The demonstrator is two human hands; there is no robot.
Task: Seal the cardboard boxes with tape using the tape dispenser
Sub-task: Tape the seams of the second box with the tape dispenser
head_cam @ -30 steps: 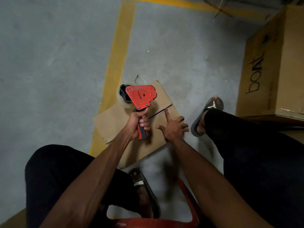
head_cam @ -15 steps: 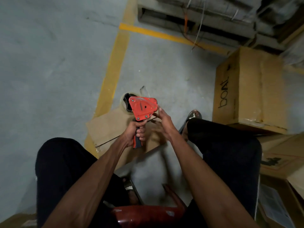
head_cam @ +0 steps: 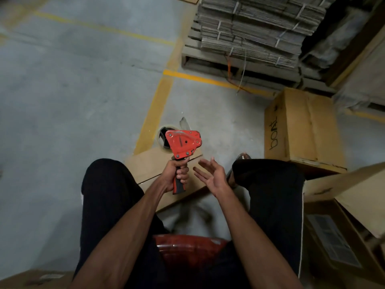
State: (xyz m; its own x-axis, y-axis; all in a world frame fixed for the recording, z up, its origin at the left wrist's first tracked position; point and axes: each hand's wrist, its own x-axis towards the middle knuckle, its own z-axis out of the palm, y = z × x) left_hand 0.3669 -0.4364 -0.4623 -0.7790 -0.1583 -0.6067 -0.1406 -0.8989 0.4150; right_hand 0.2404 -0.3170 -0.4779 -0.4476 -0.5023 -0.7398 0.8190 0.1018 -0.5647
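My left hand [head_cam: 177, 173] grips the black-and-red handle of a red tape dispenser [head_cam: 184, 144], held upright above a flat cardboard box [head_cam: 152, 165] that lies on the floor between my knees. A roll of clear tape [head_cam: 164, 138] sits at the dispenser's far side. Just right of the handle, my right hand [head_cam: 210, 174] hovers palm up with fingers spread, holding nothing and off the cardboard.
A closed "boat" carton [head_cam: 302, 126] stands at the right beyond my knee. An open carton [head_cam: 341, 226] is at the lower right. A pallet with bundled flat cardboard [head_cam: 250, 32] is at the back. Yellow lines [head_cam: 152, 115] mark the grey floor. I sit on a red stool [head_cam: 187, 247].
My right hand has lifted off the flat cardboard and turned palm up. The view has tilted upward, bringing the pallet into sight. The dispenser stays in my left hand.
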